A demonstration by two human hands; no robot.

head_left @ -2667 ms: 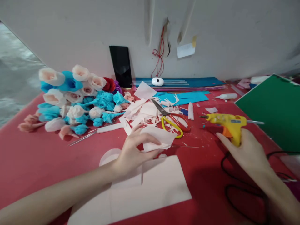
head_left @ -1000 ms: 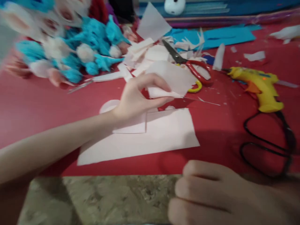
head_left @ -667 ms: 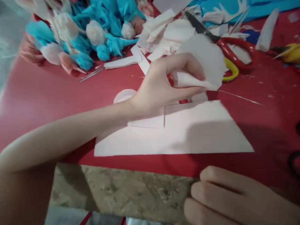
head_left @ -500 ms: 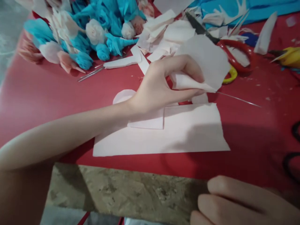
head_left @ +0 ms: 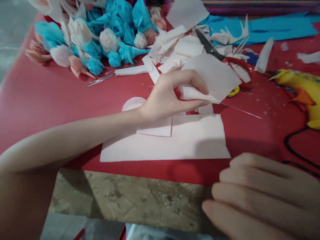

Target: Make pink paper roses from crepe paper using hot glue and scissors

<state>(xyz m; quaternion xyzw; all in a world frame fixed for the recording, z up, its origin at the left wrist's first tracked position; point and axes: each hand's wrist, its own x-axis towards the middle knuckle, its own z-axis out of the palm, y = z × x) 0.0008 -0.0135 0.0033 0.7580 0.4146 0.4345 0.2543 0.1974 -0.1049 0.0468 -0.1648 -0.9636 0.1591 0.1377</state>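
My left hand [head_left: 166, 95] is closed in a pinch on a white paper petal [head_left: 211, 75] wrapped around a thin wire [head_left: 241, 110]. The petal flares up behind the fingers, and the bare wire sticks out to the right. Beneath that hand lies a wide strip of white paper [head_left: 190, 143], with a smaller folded piece [head_left: 157, 128] on top of it. At the lower right my right hand [head_left: 260, 196] hangs over the table edge, back upward, its fingers side by side and slightly bent. Nothing shows in it; its palm is hidden.
Blue, white and peach paper flowers [head_left: 110, 40] are heaped at the back left, near some loose wires [head_left: 100, 80]. White paper scraps [head_left: 188, 45] and red-handled scissors [head_left: 212, 50] lie behind my left hand. On the right are a yellow glue gun [head_left: 302, 85] and its black cord [head_left: 290, 138].
My right hand has risen and shows more of its fingers. My left hand keeps its pinch on the petal and wire. The view has shifted, bringing in more of the glue gun.
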